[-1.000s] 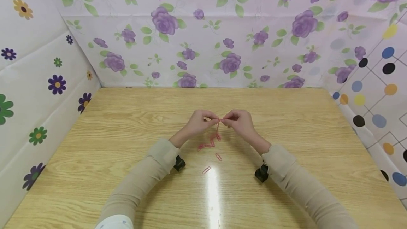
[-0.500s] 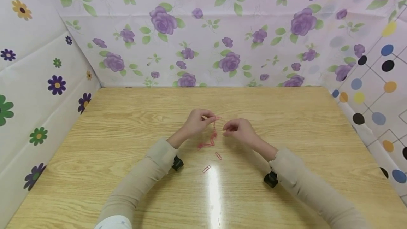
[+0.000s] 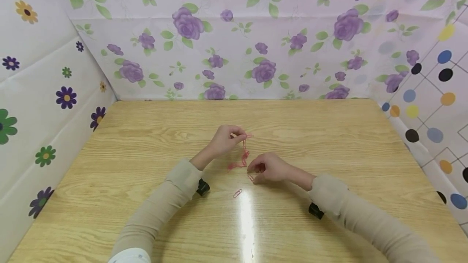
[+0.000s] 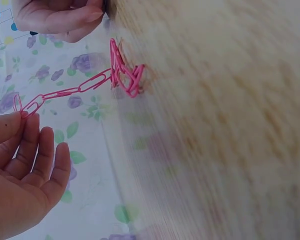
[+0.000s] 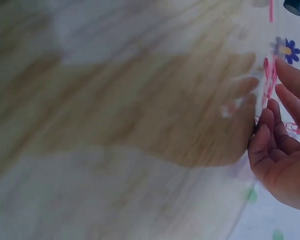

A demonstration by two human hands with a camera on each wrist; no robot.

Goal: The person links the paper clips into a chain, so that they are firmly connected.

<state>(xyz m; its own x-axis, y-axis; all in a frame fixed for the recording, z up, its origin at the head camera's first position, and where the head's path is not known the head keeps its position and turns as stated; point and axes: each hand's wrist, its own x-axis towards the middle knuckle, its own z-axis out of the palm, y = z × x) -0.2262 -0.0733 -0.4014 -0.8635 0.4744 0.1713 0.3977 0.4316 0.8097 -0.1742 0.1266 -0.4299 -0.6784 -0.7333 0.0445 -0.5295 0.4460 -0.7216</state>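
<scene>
My left hand (image 3: 224, 140) pinches the end clip of a pink paper clip chain (image 4: 60, 93) between thumb and forefinger. The chain slopes down from there, and its lower part lies bunched on the table. One end of the pinched clip sticks out past the fingertips. Low over the table, my right hand (image 3: 272, 168) has thumb and forefinger apart at a loose pink paper clip (image 3: 250, 178), partly covered by the fingertips. In the right wrist view the fingers of that right hand (image 5: 285, 155) are bent near the tabletop. Another loose paper clip (image 3: 237, 193) lies closer to me.
The wooden table (image 3: 164, 133) meets a flower-printed cloth (image 3: 153, 19) at the back, with patterned cloths at both sides. Black wrist cameras, one near the left cuff (image 3: 202, 187) and one near the right cuff (image 3: 316, 211), hang low over the table.
My right hand has let go of the chain's end and come down toward me to the loose paper clip. My left hand keeps its pinch, shifted slightly left.
</scene>
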